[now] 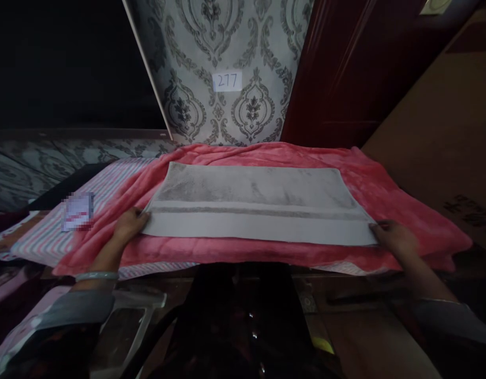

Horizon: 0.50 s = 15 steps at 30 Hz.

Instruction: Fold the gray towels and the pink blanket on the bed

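Observation:
A grey towel (250, 187) with a pale band along its near side lies spread out flat on a pink plush blanket (404, 205). At the towel's near left corner, my left hand (129, 225) pinches the edge between thumb and fingers. My right hand (393, 236) grips the opposite near corner in the same way. Between the two hands the near edge runs almost straight. The towel's far edge rests on the blanket.
Under the blanket shows a striped cloth (108, 176), with a small blurred packet (77, 211) on it at left. Behind stand a dark screen (72, 63), patterned wallpaper with a "277" paper label (227, 81), and a large cardboard box (444, 121) at right.

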Each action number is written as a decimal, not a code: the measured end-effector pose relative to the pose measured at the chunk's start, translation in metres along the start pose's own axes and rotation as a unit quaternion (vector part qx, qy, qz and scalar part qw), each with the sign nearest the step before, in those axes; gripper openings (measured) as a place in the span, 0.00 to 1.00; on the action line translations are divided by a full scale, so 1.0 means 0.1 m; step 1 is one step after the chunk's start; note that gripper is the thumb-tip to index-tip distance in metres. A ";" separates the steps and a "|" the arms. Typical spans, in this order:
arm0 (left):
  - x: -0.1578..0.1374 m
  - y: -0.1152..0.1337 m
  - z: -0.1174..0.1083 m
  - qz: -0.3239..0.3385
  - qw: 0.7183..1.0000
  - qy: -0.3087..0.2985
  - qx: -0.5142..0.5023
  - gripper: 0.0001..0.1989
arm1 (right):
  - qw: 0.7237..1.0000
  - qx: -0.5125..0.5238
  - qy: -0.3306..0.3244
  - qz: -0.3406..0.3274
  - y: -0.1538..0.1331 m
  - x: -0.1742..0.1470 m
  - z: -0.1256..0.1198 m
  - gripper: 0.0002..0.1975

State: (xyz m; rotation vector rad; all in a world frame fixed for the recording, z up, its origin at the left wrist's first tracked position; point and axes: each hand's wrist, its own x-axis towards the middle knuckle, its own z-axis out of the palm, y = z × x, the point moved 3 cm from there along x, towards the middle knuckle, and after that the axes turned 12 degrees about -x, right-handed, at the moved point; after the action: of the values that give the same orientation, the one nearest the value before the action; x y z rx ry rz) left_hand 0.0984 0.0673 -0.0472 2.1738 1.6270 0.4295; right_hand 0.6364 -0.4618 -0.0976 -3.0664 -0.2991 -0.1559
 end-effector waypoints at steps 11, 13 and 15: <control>0.35 0.39 0.03 0.038 0.998 -0.044 0.026 0.21 | 0.995 -0.022 -0.058 -0.075 -0.44 0.18 -0.02 0.18; 0.55 0.41 0.02 0.030 0.999 -0.033 0.016 0.22 | 0.996 0.023 -0.071 -0.049 -0.54 0.31 -0.07 0.15; 0.80 0.43 0.03 0.041 0.999 -0.016 0.006 0.24 | 0.994 0.067 -0.078 -0.022 -0.63 0.46 -0.10 0.14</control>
State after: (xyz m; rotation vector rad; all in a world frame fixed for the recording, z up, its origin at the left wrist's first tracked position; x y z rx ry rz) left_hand 0.1581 0.1332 -0.0287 2.2504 1.5319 0.4068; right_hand 0.6682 -0.3916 -0.0795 -2.9439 -0.3693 0.0990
